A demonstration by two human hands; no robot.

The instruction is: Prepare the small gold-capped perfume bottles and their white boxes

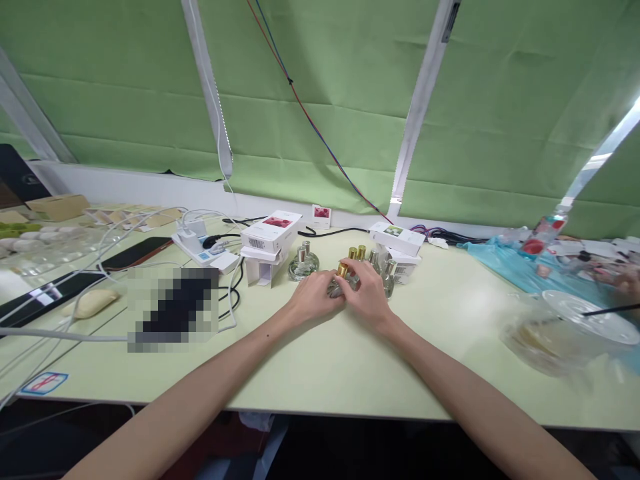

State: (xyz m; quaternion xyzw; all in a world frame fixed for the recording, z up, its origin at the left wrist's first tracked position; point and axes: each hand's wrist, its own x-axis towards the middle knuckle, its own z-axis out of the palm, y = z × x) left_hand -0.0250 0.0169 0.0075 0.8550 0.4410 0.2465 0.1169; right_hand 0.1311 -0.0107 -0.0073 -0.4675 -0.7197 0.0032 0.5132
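Observation:
Both my hands meet at the middle of the pale green table [350,360]. My left hand [313,298] and my right hand [369,290] are closed around a small glass perfume bottle with a gold cap [341,277], which they hold between them. Right behind stand several more small bottles, some with gold caps [356,253] and some with silver ones [389,272]. One round glass bottle [303,264] stands apart to the left of my hands.
White perfume boxes are stacked at the left [270,233] and right [397,238] of the bottles. A power strip with cables [203,250] and phones [135,253] lie at the left. A clear plastic lidded bowl [565,330] and a water bottle [543,233] sit at the right.

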